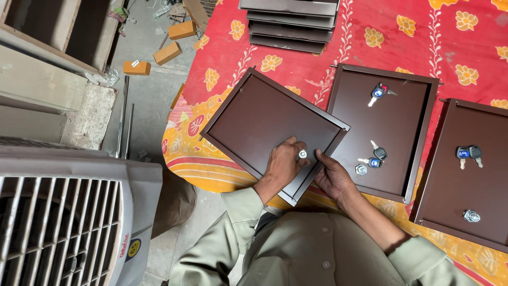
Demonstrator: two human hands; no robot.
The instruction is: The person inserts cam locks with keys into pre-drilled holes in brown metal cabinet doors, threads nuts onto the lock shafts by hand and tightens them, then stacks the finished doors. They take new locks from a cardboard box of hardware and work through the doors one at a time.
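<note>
A brown metal door panel [264, 119] lies tilted on the red flowered cloth [423, 37]. Near its lower right edge sits a small silver lock cylinder [302, 154]. My left hand [283, 164] rests on the panel with its fingers pinching that lock. My right hand [333, 177] grips the panel's right edge from outside, fingers partly hidden under it. A second brown panel [386, 127] lies to the right with two key sets [379, 92] [375, 158] and a loose lock [361, 169] on it.
A third panel [476, 180] at the right edge holds keys [469, 154] and a lock [471, 215]. A stack of panels [291, 24] sits at the back. A grey air cooler [69, 212] stands at the lower left; wood blocks [166, 53] lie on the floor.
</note>
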